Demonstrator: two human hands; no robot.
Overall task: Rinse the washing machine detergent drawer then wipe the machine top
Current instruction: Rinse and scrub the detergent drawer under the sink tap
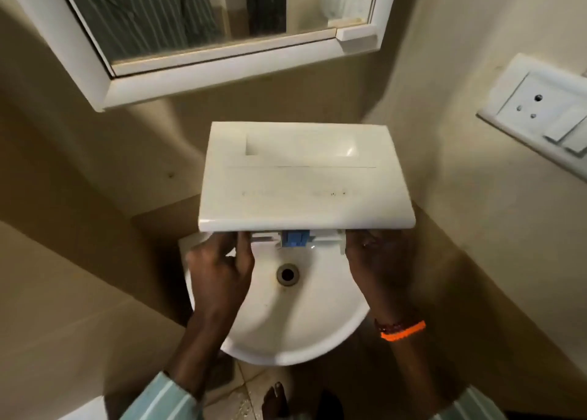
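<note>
Your left hand (222, 261) and right hand (378, 261) grip the white plastic detergent drawer (305, 178) over the white ceramic basin (286, 334); wet fingers could drop it.

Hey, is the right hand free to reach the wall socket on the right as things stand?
Probably not yet. The right hand is gripping the detergent drawer over the sink, sharing its weight with the left hand. The way to the wall socket looks open once it lets go.

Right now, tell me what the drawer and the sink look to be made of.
Detergent drawer: apparently moulded white plastic, semi-gloss, with rounded edges, a recessed pull and a blue plastic insert.
Sink: looks like glazed white ceramic, glossy, with soft reflections, around a dull metal drain.
</note>
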